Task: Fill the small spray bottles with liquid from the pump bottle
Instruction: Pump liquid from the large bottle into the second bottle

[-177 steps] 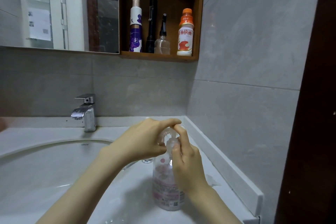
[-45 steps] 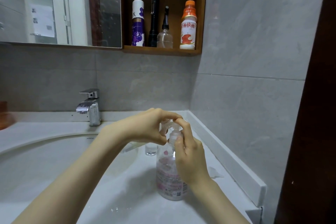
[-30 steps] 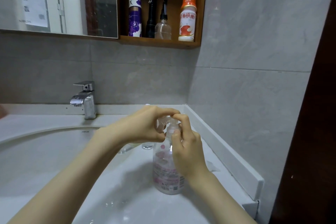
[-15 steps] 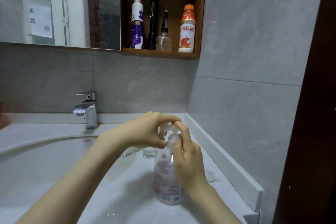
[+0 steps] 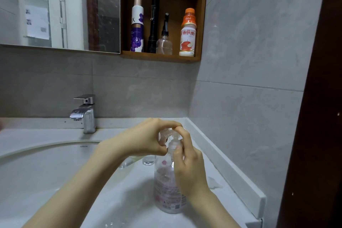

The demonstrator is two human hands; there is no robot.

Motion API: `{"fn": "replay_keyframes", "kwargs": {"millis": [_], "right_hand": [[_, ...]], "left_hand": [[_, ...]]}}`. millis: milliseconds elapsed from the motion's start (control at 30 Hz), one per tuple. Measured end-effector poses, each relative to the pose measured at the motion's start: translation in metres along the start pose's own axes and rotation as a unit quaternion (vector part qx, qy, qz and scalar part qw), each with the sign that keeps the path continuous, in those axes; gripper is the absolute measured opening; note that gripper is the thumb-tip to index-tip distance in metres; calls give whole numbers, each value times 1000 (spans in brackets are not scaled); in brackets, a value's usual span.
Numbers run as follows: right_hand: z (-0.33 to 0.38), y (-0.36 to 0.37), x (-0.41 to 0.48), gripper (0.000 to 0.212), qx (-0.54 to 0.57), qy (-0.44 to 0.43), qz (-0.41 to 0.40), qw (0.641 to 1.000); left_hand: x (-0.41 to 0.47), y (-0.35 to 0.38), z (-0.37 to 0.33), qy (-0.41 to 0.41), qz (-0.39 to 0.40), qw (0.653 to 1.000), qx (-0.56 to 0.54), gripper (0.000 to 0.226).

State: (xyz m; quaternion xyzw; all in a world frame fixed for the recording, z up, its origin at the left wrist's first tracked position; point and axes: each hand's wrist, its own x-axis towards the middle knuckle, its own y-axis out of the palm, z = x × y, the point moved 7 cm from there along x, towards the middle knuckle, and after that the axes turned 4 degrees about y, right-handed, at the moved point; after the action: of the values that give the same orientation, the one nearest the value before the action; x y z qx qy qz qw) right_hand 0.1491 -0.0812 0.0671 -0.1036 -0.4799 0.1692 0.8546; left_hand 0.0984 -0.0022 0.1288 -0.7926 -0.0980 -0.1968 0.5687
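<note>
A clear pump bottle (image 5: 169, 190) with a pink label stands on the white counter to the right of the basin. My right hand (image 5: 190, 168) wraps its neck, the forefinger resting on the clear pump head (image 5: 171, 132). My left hand (image 5: 146, 139) is curled shut right under the pump's nozzle, around a small clear spray bottle that its fingers almost wholly hide. Behind my hands, two more small clear bottles (image 5: 148, 161) sit on the counter, one of them (image 5: 127, 163) partly hidden by my left wrist.
The white basin (image 5: 37, 172) fills the left, with a chrome tap (image 5: 85, 114) at its back. A raised white ledge (image 5: 227, 168) runs along the grey tiled right wall. A wooden shelf (image 5: 161, 57) above holds several bottles and a black torch. A dark door frame (image 5: 314, 135) stands at the right.
Both hands keep the same pose at the pump head throughout. Only the head view shifts a little up and down.
</note>
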Motion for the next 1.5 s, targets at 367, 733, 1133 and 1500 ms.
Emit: {"fn": "replay_keyframes", "kwargs": {"millis": [367, 733, 1133, 1500], "right_hand": [[-2, 1, 5, 35, 5, -3, -5, 1000], [-5, 0, 3, 37, -13, 2, -11, 1000], [-2, -2, 1, 39, 1, 10, -12, 1000], [-2, -3, 2, 36, 11, -3, -15, 1000]], "left_hand": [[-3, 3, 5, 16, -40, 999, -22, 53], [2, 4, 4, 2, -14, 1000, -6, 53], [-1, 1, -3, -7, -7, 1000, -11, 53], [-1, 5, 3, 4, -16, 1000, -14, 54]]}}
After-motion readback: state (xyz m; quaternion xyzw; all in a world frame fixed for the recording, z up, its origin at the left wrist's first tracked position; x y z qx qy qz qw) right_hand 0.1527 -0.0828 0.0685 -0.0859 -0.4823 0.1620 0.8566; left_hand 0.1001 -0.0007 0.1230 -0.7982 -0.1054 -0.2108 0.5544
